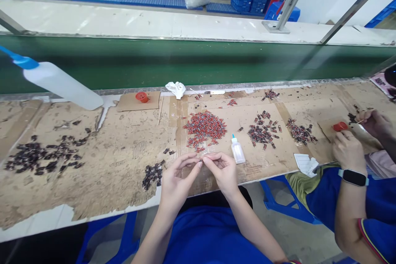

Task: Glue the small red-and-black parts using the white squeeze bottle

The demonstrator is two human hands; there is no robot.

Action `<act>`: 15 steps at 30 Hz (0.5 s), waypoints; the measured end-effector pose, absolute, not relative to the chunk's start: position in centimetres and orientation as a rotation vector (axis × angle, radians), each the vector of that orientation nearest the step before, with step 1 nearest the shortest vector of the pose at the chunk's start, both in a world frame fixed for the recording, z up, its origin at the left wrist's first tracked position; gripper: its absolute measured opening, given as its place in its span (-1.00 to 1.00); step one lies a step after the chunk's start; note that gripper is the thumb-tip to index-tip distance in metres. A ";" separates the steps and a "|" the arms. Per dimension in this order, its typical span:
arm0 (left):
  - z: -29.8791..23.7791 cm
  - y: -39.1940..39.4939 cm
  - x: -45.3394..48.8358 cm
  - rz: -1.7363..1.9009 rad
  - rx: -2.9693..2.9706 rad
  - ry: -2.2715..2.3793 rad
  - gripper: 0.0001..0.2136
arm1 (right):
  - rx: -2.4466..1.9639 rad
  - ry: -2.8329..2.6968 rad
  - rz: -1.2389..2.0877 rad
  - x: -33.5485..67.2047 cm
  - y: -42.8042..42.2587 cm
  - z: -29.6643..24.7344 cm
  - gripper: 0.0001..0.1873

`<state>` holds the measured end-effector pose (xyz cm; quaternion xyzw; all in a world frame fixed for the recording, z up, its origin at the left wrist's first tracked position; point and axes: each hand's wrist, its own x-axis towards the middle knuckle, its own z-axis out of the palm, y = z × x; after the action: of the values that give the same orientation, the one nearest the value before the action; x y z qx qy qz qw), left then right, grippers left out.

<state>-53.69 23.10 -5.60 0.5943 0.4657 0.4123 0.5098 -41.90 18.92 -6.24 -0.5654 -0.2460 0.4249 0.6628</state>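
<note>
My left hand (181,173) and my right hand (222,169) meet fingertip to fingertip above the front of the cardboard-covered table (123,165). Both are pinched round a tiny dark piece (201,160), mostly covered by the fingers and too small to name. Just beyond them lies a large heap of small red-and-silver parts (206,128). A small clear squeeze bottle (238,150) with a blue tip stands to the right of my right hand. Left of my left hand is a little pile of dark parts (153,175).
Dark parts (46,154) spread over the left side; a large white bottle (62,84) leans there. Red cups (142,97) and crumpled tissue (175,89) are near the back. More red-and-dark parts (262,130) lie right, where a co-worker's hand (349,150) works. A green conveyor belt (198,64) runs behind.
</note>
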 end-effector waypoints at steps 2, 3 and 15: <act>-5.4 23.0 -53.5 1.003 1.416 1.127 -0.72 | -1.257 -0.525 0.999 -41.8 18.8 -5.8 -0.69; -5.3 22.9 -53.5 1.011 1.400 1.127 -0.72 | -1.242 -0.515 1.009 -41.7 18.7 -5.6 -0.69; -3.7 22.9 -53.2 0.965 1.216 1.089 -0.70 | -1.159 -0.466 1.076 -41.2 18.0 -5.1 -0.72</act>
<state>-53.18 22.86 -3.71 0.5208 0.4667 0.4134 0.5831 -41.17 17.98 -5.07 -0.5159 -0.2075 0.4792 0.6791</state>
